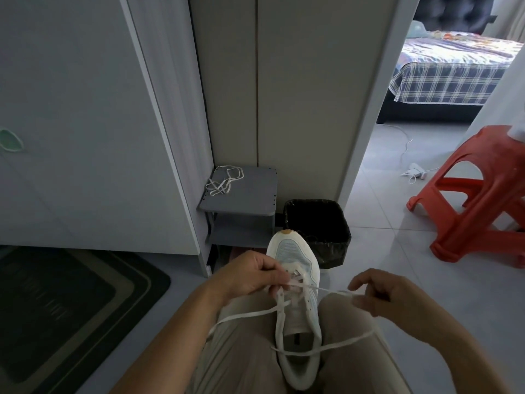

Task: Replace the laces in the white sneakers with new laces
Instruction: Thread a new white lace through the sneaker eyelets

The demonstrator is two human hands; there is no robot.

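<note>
While left hand [252,275] and right hand [389,291] pinch the lace [247,314] on the sneaker [295,251], a black bag [312,217] lines the bin [333,250].

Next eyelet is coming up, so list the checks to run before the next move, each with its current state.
1. Sneaker wedged between the thighs, toe pointing away: ok.
2. Left hand pinching the lace at the front eyelets: ok.
3. Right hand pinching the lace: ok.
4. Lace ends equal in length: cannot tell.
5. Lace flat, not twisted: cannot tell.
6. Loose lace on the grey shelf, out of the way: ok.
</note>
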